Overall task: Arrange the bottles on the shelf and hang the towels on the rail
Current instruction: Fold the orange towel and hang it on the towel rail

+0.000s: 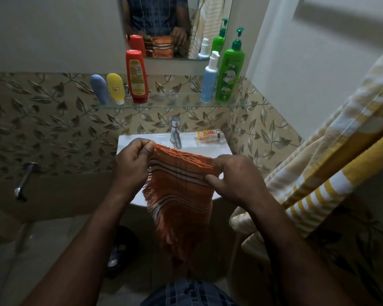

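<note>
An orange striped towel [179, 199] with a fringed edge hangs folded in front of the sink. My left hand [131, 164] pinches its top left corner, and my right hand [237, 180] grips its top right edge. On the glass shelf [175, 104] stand several bottles: a blue tube [99, 89], a yellow tube [116, 88], a red bottle [137, 76], a light blue pump bottle [209, 80] and a green pump bottle [230, 71]. A yellow and white striped towel [332, 155] hangs at the right.
A white sink [142, 140] with a chrome tap [175, 131] sits below the shelf. A small orange packet [208, 136] lies on the sink's rim. A mirror [159, 23] hangs above. A metal wall tap [24, 180] juts out at the left.
</note>
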